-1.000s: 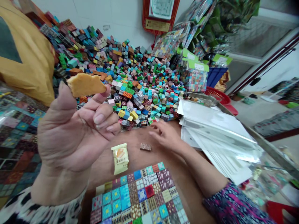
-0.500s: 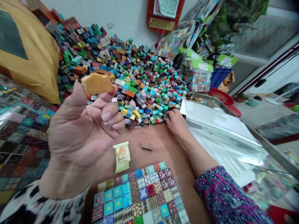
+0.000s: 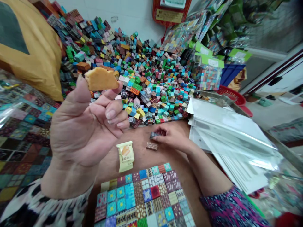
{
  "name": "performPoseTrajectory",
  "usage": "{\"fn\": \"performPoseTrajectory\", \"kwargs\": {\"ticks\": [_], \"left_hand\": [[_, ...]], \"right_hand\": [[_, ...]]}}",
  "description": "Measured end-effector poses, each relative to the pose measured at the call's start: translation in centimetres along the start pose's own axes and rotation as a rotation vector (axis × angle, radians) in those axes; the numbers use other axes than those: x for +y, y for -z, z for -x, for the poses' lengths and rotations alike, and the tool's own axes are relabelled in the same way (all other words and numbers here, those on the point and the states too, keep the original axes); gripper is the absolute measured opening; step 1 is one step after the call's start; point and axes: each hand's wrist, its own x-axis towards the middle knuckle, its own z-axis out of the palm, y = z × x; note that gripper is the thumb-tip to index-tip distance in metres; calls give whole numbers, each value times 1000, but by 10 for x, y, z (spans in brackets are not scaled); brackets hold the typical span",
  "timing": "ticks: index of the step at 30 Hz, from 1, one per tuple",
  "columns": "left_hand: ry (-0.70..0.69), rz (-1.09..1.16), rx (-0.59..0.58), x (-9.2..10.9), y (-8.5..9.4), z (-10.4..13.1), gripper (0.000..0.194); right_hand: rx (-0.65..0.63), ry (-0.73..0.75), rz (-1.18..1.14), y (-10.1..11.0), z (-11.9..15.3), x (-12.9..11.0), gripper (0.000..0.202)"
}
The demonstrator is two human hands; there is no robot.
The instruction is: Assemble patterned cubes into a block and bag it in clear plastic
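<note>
In the head view my left hand (image 3: 87,123) is raised at the left, pinching a bitten, golden-yellow biscuit (image 3: 101,79) between thumb and index finger. The other fingers curl toward the palm. Low over the brown tabletop, my right hand (image 3: 169,137) grips a small dark grey block (image 3: 153,135) at its fingertips. Just in front of that block lies a brown speckled block (image 3: 151,146). A pale yellow snack packet (image 3: 125,156) rests to its left. Closest to me is a flat panel of colourful patterned blocks (image 3: 144,198), set in rows.
A big heap of small colourful blocks (image 3: 142,82) is piled against the wall. White sheets and clear plastic bags (image 3: 232,126) lie at the right. Packed block sets (image 3: 208,72) stand behind, near a red basket (image 3: 232,94). A yellow sack (image 3: 30,47) is at the left.
My right hand has come from the heap's edge toward the brown block, bringing the dark grey block with it. My left hand still holds the biscuit up. The view has shifted slightly.
</note>
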Motion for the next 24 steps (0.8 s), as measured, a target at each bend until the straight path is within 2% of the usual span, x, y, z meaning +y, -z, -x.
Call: {"fn": "performPoseTrajectory", "kwargs": {"ticks": [2, 4, 9, 11, 14, 16, 18, 21, 24], "left_hand": [[-19, -37, -38, -1, -4, 0, 60], [-28, -49, -36, -1, -6, 0, 59], [-33, -43, -33, -2, -6, -2, 60], [-33, -57, -30, -3, -6, -3, 61], [-22, -78, -32, -5, -7, -4, 64], [-7, -78, -39, -5, -7, -5, 64], [0, -64, -17, -6, -7, -5, 62], [19, -23, 11, -5, -5, -6, 59], [24, -7, -39, -6, -2, -7, 56]], "right_hand": [[-73, 22, -14, -4, 1, -2, 9], [-111, 27, -4, -4, 1, -3, 9], [-77, 41, 0, 5, 4, -5, 17], [-110, 26, 31, 7, 6, -7, 28], [-169, 35, 114, 5, 10, -11, 55], [-196, 67, 185, 1, 11, -14, 63], [-214, 79, 253, -3, 12, -18, 63], [-220, 78, 323, -6, 12, -22, 51], [-190, 123, 352, -4, 10, -20, 38]]}}
